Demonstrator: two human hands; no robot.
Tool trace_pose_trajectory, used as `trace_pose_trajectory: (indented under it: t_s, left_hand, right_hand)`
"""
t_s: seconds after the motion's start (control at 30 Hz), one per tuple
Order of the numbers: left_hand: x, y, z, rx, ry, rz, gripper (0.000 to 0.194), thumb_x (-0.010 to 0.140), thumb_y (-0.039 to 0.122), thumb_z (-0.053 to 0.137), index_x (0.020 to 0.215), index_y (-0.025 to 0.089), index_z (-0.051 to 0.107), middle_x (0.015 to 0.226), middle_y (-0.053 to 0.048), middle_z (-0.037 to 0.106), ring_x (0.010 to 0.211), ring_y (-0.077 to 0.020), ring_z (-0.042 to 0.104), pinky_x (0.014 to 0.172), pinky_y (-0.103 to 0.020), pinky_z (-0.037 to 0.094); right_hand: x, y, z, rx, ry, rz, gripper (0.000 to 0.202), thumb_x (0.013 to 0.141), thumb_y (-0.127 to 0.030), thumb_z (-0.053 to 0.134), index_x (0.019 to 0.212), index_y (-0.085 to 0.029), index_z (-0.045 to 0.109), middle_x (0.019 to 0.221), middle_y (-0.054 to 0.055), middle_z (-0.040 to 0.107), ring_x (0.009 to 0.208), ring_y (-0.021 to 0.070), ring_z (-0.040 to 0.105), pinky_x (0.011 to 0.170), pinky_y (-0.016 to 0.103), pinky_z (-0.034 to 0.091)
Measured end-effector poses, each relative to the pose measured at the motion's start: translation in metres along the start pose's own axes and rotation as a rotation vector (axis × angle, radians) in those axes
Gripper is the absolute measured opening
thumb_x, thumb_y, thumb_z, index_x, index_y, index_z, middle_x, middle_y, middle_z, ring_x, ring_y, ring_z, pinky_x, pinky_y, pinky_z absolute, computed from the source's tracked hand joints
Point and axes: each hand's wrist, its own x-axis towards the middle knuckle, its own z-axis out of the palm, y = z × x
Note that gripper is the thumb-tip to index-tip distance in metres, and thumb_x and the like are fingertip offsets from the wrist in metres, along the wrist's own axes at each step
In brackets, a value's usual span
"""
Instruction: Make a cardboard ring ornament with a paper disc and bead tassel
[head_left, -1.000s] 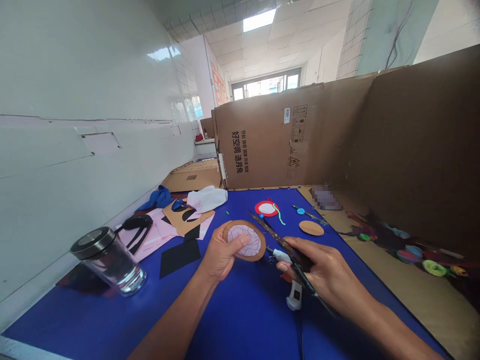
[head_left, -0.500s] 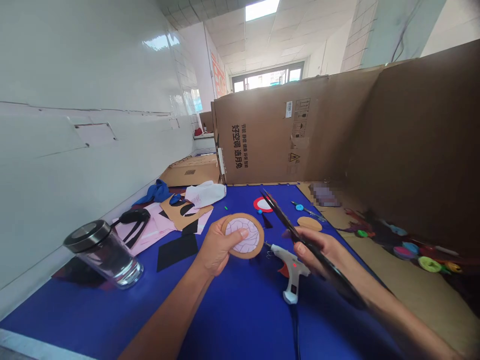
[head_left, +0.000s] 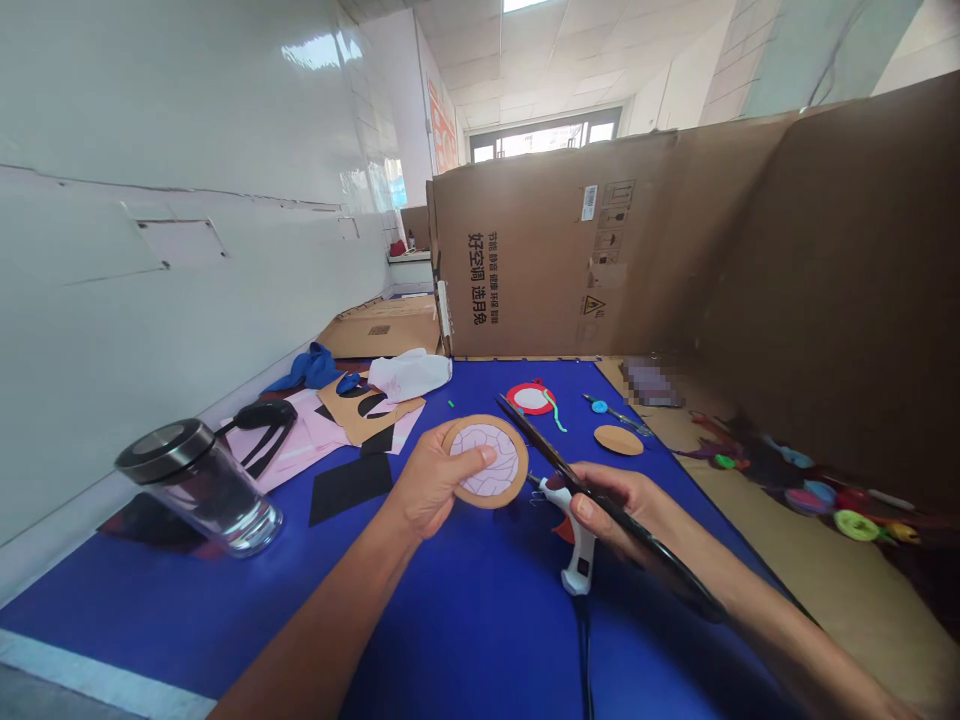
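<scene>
Between thumb and fingers, my left hand [head_left: 435, 475] grips a round cardboard disc [head_left: 491, 498] with a lined pale pink circle on its face. My right hand [head_left: 626, 505] is closed on long black scissors [head_left: 551, 452], whose tips point up and left, near the disc's upper right edge. The scissors' blades look nearly together. Under the right hand, a white glue gun [head_left: 577, 570] lies on the blue table [head_left: 465, 620], partly hidden. A red ring with a white centre [head_left: 531, 400] lies beyond the scissors, a green strip beside it.
A glass bottle [head_left: 217, 500] stands at left, near pink sheets [head_left: 300, 440], a black sheet [head_left: 351, 488], cut cardboard [head_left: 360, 425] and a white cloth [head_left: 411, 376]. A cardboard oval [head_left: 619, 440] and a compass [head_left: 626, 418] lie right. Tall cardboard [head_left: 540, 270] stands behind; coloured rolls [head_left: 855, 525] sit far right.
The scissors have swung lower and to the left, their tips now nearer the disc, and the blades look closer together. The green strip by the red ring has come into sight. The view has shifted slightly.
</scene>
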Motion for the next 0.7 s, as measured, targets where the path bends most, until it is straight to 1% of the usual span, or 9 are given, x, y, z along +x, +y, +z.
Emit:
trace_pose_trajectory:
  t_s: [0.07, 0.13, 0.2, 0.27, 0.37, 0.43, 0.53, 0.6, 0.7]
  left_hand:
    - [0.0003, -0.0003, 0.0000, 0.001, 0.003, -0.003, 0.050, 0.056, 0.031, 0.107, 0.096, 0.013, 0.083, 0.088, -0.010, 0.084, 0.081, -0.0238, 0.079, 0.079, -0.034, 0.064]
    - [0.0003, -0.0001, 0.0000, -0.002, 0.010, -0.009, 0.051, 0.055, 0.031, 0.107, 0.096, 0.013, 0.083, 0.088, -0.009, 0.084, 0.081, -0.0243, 0.080, 0.080, -0.035, 0.064]
    - [0.0000, 0.0004, 0.0003, -0.006, 0.015, -0.021, 0.052, 0.055, 0.030, 0.107, 0.097, 0.013, 0.083, 0.088, -0.009, 0.084, 0.081, -0.0241, 0.080, 0.080, -0.035, 0.064]
    - [-0.0004, 0.0012, 0.0009, -0.011, 0.017, -0.028, 0.052, 0.054, 0.029, 0.107, 0.098, 0.013, 0.083, 0.088, -0.009, 0.084, 0.080, -0.0234, 0.079, 0.079, -0.034, 0.065]
    - [-0.0005, 0.0023, 0.0021, -0.023, 0.019, -0.029, 0.053, 0.053, 0.028, 0.108, 0.097, 0.013, 0.083, 0.087, -0.009, 0.084, 0.078, -0.0219, 0.078, 0.078, -0.033, 0.065]
    - [0.0000, 0.0032, 0.0029, -0.038, 0.037, -0.008, 0.052, 0.054, 0.028, 0.107, 0.097, 0.013, 0.083, 0.088, -0.009, 0.084, 0.079, -0.0216, 0.078, 0.078, -0.033, 0.065]
    - [0.0009, 0.0049, 0.0037, -0.070, 0.108, 0.058, 0.052, 0.054, 0.027, 0.106, 0.098, 0.014, 0.082, 0.091, -0.008, 0.084, 0.082, -0.0229, 0.080, 0.081, -0.035, 0.066]
    - [0.0016, 0.0059, 0.0040, -0.088, 0.161, 0.095, 0.054, 0.054, 0.026, 0.106, 0.100, 0.015, 0.080, 0.093, -0.007, 0.084, 0.085, -0.0246, 0.081, 0.085, -0.037, 0.067]
    - [0.0027, 0.0066, 0.0039, -0.112, 0.226, 0.134, 0.057, 0.054, 0.026, 0.106, 0.103, 0.015, 0.080, 0.095, -0.007, 0.084, 0.089, -0.0255, 0.081, 0.089, -0.039, 0.066]
  right_hand:
    - [-0.0008, 0.0005, 0.0001, -0.010, -0.003, 0.001, 0.060, 0.091, -0.080, 0.075, 0.098, -0.021, 0.069, 0.078, -0.002, 0.055, 0.064, 0.0116, 0.043, 0.061, 0.025, 0.049]
    - [-0.0013, 0.0016, -0.0001, -0.025, 0.001, 0.013, 0.061, 0.092, -0.081, 0.074, 0.103, -0.021, 0.072, 0.078, -0.001, 0.057, 0.063, 0.0113, 0.041, 0.057, 0.024, 0.044]
    - [-0.0012, 0.0031, -0.0005, -0.033, 0.007, 0.020, 0.064, 0.092, -0.082, 0.073, 0.107, -0.020, 0.073, 0.077, -0.002, 0.057, 0.060, 0.0107, 0.037, 0.053, 0.023, 0.039]
    - [-0.0008, 0.0041, -0.0009, -0.037, -0.001, 0.025, 0.064, 0.092, -0.082, 0.073, 0.107, -0.020, 0.074, 0.075, -0.002, 0.055, 0.059, 0.0101, 0.034, 0.052, 0.024, 0.035]
    - [0.0003, 0.0038, -0.0016, -0.044, -0.004, 0.037, 0.069, 0.091, -0.086, 0.070, 0.109, -0.020, 0.074, 0.074, -0.002, 0.056, 0.056, 0.0100, 0.035, 0.051, 0.025, 0.032]
    - [0.0008, 0.0026, -0.0028, -0.049, 0.033, 0.047, 0.075, 0.091, -0.091, 0.065, 0.114, -0.020, 0.074, 0.072, -0.002, 0.055, 0.054, 0.0109, 0.038, 0.050, 0.027, 0.033]
    - [0.0011, 0.0005, -0.0057, -0.026, 0.118, 0.064, 0.080, 0.092, -0.095, 0.057, 0.118, -0.021, 0.073, 0.069, -0.003, 0.051, 0.054, 0.0132, 0.044, 0.051, 0.028, 0.038]
    - [0.0010, -0.0003, -0.0074, -0.007, 0.156, 0.073, 0.080, 0.092, -0.095, 0.056, 0.118, -0.021, 0.072, 0.067, -0.003, 0.049, 0.055, 0.0144, 0.047, 0.053, 0.029, 0.040]
    - [0.0014, 0.0007, -0.0081, 0.014, 0.160, 0.074, 0.080, 0.091, -0.096, 0.057, 0.117, -0.021, 0.071, 0.067, -0.003, 0.051, 0.057, 0.0154, 0.049, 0.054, 0.030, 0.043]
